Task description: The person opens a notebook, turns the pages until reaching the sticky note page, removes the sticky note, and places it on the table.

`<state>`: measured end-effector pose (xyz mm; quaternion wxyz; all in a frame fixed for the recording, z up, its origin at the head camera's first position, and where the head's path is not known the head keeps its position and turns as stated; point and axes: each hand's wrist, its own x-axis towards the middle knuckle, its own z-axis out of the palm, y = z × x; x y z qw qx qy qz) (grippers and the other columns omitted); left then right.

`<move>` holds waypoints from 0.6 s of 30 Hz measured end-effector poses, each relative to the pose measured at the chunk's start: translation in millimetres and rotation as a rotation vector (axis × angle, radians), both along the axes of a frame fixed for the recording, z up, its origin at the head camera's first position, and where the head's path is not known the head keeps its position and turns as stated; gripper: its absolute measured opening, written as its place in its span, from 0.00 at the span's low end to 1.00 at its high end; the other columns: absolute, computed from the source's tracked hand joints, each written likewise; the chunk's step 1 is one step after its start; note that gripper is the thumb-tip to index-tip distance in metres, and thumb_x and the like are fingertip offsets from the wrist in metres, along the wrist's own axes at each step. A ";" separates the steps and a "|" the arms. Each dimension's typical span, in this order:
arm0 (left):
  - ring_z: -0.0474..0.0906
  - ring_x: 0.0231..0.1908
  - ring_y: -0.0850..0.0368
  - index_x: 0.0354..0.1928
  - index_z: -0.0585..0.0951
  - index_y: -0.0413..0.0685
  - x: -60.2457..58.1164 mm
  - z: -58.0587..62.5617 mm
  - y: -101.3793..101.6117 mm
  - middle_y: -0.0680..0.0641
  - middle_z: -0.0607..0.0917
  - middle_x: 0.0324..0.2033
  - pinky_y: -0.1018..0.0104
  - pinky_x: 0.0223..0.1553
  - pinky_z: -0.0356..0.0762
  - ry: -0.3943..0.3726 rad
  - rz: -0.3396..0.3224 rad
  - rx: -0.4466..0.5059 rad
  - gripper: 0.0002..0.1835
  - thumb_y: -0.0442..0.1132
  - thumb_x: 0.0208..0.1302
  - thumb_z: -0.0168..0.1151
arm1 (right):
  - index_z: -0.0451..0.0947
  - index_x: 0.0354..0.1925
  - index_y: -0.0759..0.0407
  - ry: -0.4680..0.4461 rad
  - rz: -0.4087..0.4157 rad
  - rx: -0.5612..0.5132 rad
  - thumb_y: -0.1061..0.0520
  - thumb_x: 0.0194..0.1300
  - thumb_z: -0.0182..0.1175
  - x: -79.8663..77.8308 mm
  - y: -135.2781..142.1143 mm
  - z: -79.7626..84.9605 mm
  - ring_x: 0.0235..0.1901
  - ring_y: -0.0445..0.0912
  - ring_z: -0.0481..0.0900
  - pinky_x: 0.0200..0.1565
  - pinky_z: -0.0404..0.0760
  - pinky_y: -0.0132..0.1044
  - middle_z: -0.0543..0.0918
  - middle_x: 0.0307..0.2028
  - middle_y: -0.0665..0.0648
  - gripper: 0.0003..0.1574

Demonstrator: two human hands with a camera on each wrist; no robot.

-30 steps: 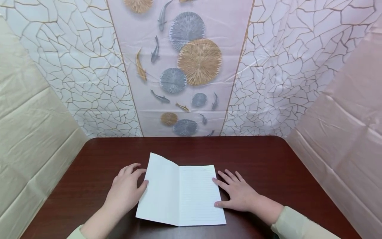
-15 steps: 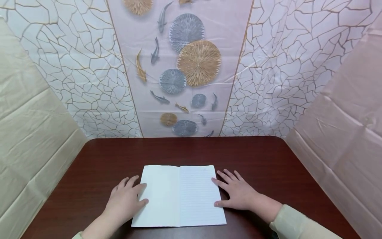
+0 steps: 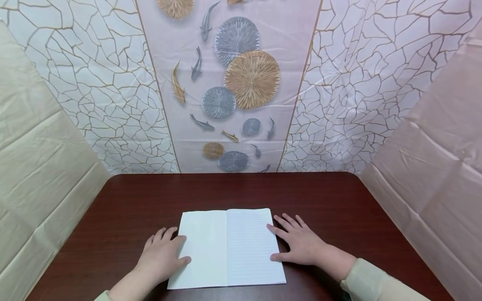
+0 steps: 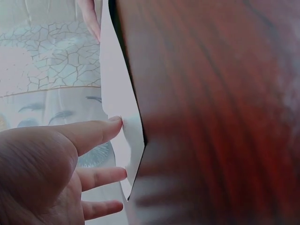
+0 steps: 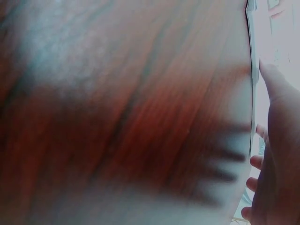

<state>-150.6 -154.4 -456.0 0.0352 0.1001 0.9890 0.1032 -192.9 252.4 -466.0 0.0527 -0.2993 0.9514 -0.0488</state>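
Note:
An open notebook (image 3: 226, 251) lies flat on the dark red-brown table, its left page blank and its right page lined. My left hand (image 3: 160, 256) rests at the left edge, with thumb and index fingertip on the blank page and the other fingers spread past the edge. In the left wrist view the left thumb (image 4: 101, 133) touches the paper near its corner. My right hand (image 3: 301, 244) lies spread at the right edge, thumb and index fingertip on the lined page. The right wrist view shows the right thumb (image 5: 274, 79) over the notebook's edge.
The wooden table (image 3: 241, 190) has rounded far corners. Behind it hangs a patterned cloth (image 3: 233, 83) with fish and round motifs. Plain beige cloth walls stand at the left (image 3: 45, 167) and right (image 3: 433, 146).
The left page, raised a second ago, has come down flat. My left hand moved down with it and slightly nearer; the notebook's left side shifted slightly nearer. The right hand stayed in place.

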 end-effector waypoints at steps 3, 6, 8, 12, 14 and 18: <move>0.64 0.64 0.30 0.56 0.82 0.50 -0.4 0.2 1.9 0.37 0.74 0.62 0.30 0.58 0.61 0.003 0.000 -0.003 0.31 0.59 0.53 0.72 | 0.59 0.76 0.43 0.002 0.000 0.005 0.15 0.58 0.46 -0.4 0.5 -0.1 0.74 0.62 0.50 0.68 0.48 0.67 0.57 0.75 0.58 0.58; 0.65 0.64 0.31 0.54 0.82 0.48 -0.8 -0.2 6.6 0.37 0.75 0.61 0.31 0.58 0.62 0.013 -0.005 -0.015 0.31 0.59 0.53 0.72 | 0.59 0.76 0.42 0.004 -0.003 0.013 0.15 0.58 0.46 0.0 1.0 -1.1 0.75 0.61 0.50 0.69 0.47 0.67 0.56 0.76 0.58 0.58; 0.65 0.64 0.32 0.53 0.82 0.47 -0.3 -1.3 11.9 0.37 0.75 0.60 0.32 0.59 0.62 0.022 -0.018 -0.022 0.30 0.59 0.54 0.72 | 0.59 0.76 0.43 0.011 -0.001 0.014 0.15 0.58 0.46 0.3 1.2 -1.2 0.75 0.61 0.50 0.69 0.47 0.66 0.56 0.76 0.57 0.58; 0.69 0.63 0.38 0.53 0.82 0.46 3.6 -1.8 25.6 0.40 0.78 0.58 0.36 0.60 0.65 0.047 -0.091 -0.023 0.29 0.57 0.55 0.71 | 0.59 0.76 0.45 0.024 0.014 0.002 0.16 0.59 0.47 0.5 1.0 -1.6 0.74 0.62 0.50 0.68 0.48 0.67 0.57 0.75 0.58 0.57; 0.72 0.61 0.40 0.53 0.83 0.45 6.1 0.0 32.6 0.41 0.80 0.56 0.38 0.59 0.68 0.065 -0.147 -0.016 0.29 0.56 0.55 0.71 | 0.59 0.76 0.45 0.022 0.019 0.003 0.16 0.59 0.46 0.7 0.7 -1.8 0.74 0.62 0.50 0.68 0.48 0.67 0.57 0.75 0.58 0.57; 0.74 0.60 0.43 0.53 0.82 0.43 9.8 3.9 45.0 0.41 0.80 0.55 0.42 0.57 0.72 0.082 -0.237 0.017 0.29 0.55 0.55 0.71 | 0.58 0.76 0.46 0.007 0.027 0.005 0.16 0.60 0.45 0.6 0.3 -2.0 0.75 0.61 0.50 0.69 0.48 0.66 0.57 0.76 0.57 0.57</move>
